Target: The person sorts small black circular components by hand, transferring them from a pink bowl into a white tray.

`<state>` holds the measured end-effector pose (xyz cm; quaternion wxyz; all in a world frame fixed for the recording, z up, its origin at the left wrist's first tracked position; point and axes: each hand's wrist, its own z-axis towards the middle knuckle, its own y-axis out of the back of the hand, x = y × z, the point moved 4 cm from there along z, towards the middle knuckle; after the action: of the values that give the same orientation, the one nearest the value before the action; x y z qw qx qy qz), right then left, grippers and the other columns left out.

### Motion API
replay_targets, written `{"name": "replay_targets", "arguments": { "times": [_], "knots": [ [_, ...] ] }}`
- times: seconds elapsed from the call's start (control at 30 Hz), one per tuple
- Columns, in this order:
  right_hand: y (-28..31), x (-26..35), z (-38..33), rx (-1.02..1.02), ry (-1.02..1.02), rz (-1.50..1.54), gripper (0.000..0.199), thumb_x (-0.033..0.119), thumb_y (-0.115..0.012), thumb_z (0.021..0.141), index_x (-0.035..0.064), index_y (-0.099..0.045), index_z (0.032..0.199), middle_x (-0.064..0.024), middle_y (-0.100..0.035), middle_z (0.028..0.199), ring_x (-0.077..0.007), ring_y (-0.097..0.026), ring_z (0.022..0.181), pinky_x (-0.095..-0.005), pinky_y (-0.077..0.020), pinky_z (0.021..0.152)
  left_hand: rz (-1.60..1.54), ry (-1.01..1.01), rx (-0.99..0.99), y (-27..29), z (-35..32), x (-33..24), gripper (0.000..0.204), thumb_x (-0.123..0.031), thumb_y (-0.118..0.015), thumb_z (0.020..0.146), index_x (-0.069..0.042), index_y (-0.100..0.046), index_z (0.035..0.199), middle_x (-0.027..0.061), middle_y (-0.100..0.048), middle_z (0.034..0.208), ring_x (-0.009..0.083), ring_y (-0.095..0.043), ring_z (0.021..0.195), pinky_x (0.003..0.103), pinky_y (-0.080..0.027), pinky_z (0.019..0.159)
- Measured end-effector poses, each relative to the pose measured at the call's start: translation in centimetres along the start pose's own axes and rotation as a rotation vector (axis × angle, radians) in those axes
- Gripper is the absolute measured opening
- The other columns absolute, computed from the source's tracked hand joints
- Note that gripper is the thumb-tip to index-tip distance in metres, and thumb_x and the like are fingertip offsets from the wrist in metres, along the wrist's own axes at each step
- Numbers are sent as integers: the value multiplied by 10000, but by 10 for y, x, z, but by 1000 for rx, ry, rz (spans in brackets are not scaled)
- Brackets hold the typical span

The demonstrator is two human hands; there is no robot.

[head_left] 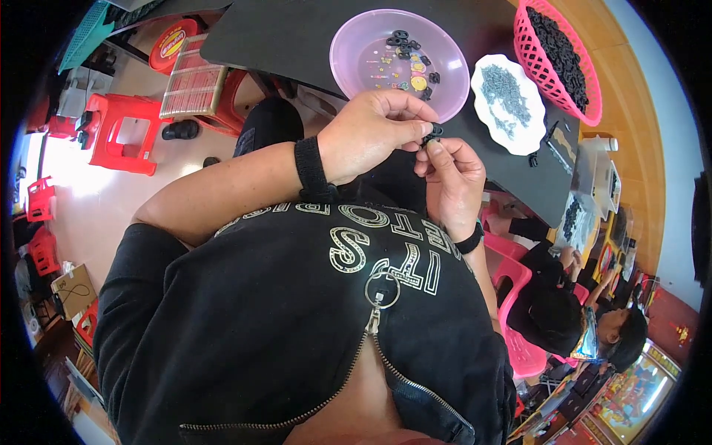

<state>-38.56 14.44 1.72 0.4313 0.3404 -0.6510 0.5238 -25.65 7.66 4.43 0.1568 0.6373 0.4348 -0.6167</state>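
My left hand (374,135) and my right hand (454,182) meet in front of my chest, at the table's near edge. Between their fingertips is a small black plastic piece (436,131), pinched from both sides and partly hidden by the fingers. Just beyond them stands a translucent purple bowl (352,55). Several similar black pieces (402,46) lie in it. To its right, a white scallop-edged plate (532,132) carries a heap of small grey slender parts (506,96), too small to name.
A pink basket (523,52) full of black pieces stands at the far right of the dark table (274,33). Red stools (122,137) are on the left. Pink chairs (512,297) and other people (556,311) are on the right, near clear plastic boxes (593,174).
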Motion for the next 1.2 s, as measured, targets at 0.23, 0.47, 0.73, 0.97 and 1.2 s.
{"name": "replay_targets", "arguments": {
  "times": [0.23, 0.47, 0.73, 0.97, 1.2],
  "knots": [
    [1, -1, -2, -7, 8, -8, 61, 60, -586, 858, 2, -603, 869, -63, -634, 747, -92, -573, 597, -189, -446, 547, -7, 18, 30, 1, 1, 4, 182, -97, -567, 868, -13, -581, 1028, 22, -597, 858, 66, -554, 761, 202, -472, 706],
    [1, 1, -2, -4, 17, -29, 54, 52, -590, 853, 1, -601, 869, -61, -632, 746, -93, -575, 596, -190, -454, 552, 0, 39, 47, -2, 2, 4, 161, -101, -572, 865, -16, -590, 1001, 9, -592, 812, 57, -547, 730, 190, -464, 669],
    [0, 2, -2, -8, 36, -76, 30, 39, -595, 847, 10, -589, 840, -56, -628, 747, -87, -575, 619, -195, -468, 573, 0, 59, 24, 1, 0, 0, 179, -100, -580, 859, -10, -600, 1013, 19, -602, 805, 61, -554, 720, 182, -464, 642],
    [0, 1, -3, -3, 32, -95, 32, 40, -595, 847, 10, -587, 839, -55, -627, 744, -87, -577, 622, -195, -468, 569, 19, 43, 34, 3, 3, 5, 184, -93, -589, 850, 6, -605, 1005, 31, -616, 815, 60, -560, 712, 178, -462, 630],
    [1, 6, -6, 9, 23, -183, 28, 22, -601, 838, 9, -580, 851, -37, -618, 756, -76, -567, 634, -194, -472, 587, 83, 66, 73, 0, 0, -5, 177, -84, -585, 846, 7, -605, 996, 40, -616, 771, 59, -566, 661, 169, -439, 537]
  ]
}}
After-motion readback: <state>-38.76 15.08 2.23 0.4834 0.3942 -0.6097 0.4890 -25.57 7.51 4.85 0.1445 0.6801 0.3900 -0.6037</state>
